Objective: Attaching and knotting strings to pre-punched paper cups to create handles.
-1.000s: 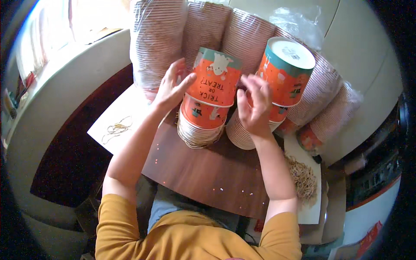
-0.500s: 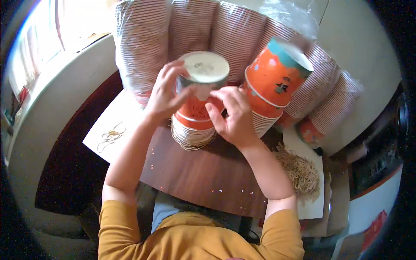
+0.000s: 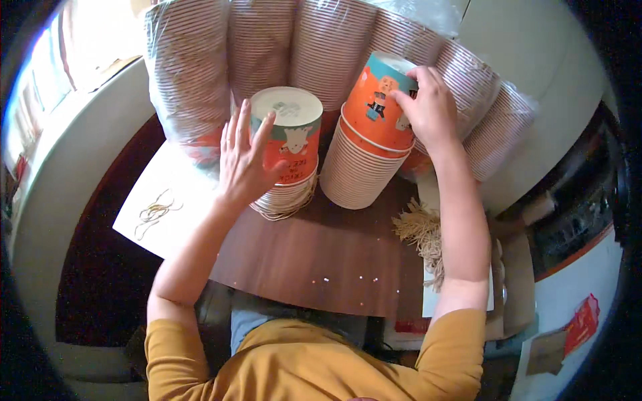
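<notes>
Two stacks of upside-down paper buckets stand before me. My left hand [image 3: 246, 157] lies with stretched fingers against the left side of the near-left bucket stack [image 3: 297, 152], whose top bucket is orange with a green band and white base. Tan cord loops [image 3: 281, 210] hang round the rims low on that stack. My right hand [image 3: 431, 110] grips the top orange paper bucket [image 3: 366, 100] of the right stack, thumb on its printed side and fingers over its base edge. Below it show the nested white rims [image 3: 361, 167] of the leaning stack.
Tall plastic-wrapped bucket stacks [image 3: 187, 80] line the back. A few loose cords [image 3: 155, 212] lie on a white sheet [image 3: 184, 180] at left. A heap of tan cords [image 3: 421, 230] is by my right forearm. Tiny bits dot the brown tabletop [image 3: 314, 244].
My right hand has left the left stack and moved right, onto the right stack's top bucket. My left hand stays beside the left stack, its fingers straighter. The view has shifted slightly.
</notes>
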`<act>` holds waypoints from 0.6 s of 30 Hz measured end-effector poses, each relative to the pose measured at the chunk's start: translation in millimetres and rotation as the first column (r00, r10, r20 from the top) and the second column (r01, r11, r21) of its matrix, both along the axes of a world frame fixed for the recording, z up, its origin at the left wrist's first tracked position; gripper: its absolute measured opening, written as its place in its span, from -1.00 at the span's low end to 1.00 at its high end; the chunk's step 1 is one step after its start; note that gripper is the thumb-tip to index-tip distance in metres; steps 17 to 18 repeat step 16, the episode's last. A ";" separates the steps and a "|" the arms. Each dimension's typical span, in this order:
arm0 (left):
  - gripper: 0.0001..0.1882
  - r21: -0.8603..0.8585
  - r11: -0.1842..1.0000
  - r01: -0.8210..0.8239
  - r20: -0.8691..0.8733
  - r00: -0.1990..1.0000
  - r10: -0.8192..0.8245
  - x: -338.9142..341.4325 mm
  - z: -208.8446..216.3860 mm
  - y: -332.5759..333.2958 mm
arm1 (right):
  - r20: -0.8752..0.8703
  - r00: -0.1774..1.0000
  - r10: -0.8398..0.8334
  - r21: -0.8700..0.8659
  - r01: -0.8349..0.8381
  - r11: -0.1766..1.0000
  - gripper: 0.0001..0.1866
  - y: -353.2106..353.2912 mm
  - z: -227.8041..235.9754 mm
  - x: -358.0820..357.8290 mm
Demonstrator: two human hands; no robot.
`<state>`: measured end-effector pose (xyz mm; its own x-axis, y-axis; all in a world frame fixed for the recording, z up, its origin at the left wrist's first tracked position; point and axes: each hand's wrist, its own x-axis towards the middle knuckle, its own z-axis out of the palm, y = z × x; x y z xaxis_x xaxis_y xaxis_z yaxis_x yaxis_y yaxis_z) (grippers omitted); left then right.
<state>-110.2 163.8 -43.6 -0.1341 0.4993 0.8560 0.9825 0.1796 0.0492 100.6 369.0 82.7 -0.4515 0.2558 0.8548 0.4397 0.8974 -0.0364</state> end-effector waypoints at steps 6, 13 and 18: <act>0.35 0.035 0.997 -0.075 0.274 0.960 0.063 34.8 -86.7 -3.8 | -0.277 0.955 0.108 0.240 -0.041 0.970 -0.62 -1.2 38.8 9.2; 0.33 -0.051 0.978 -0.200 0.213 0.955 0.207 7.8 -119.4 16.9 | -0.674 0.629 0.388 0.179 -0.370 0.911 -0.65 -36.9 49.1 99.6; 0.26 -0.110 0.971 -0.211 0.250 0.940 0.233 -17.1 -121.8 21.1 | -0.779 0.421 0.464 0.053 -0.694 0.718 -0.50 -46.1 -7.1 120.1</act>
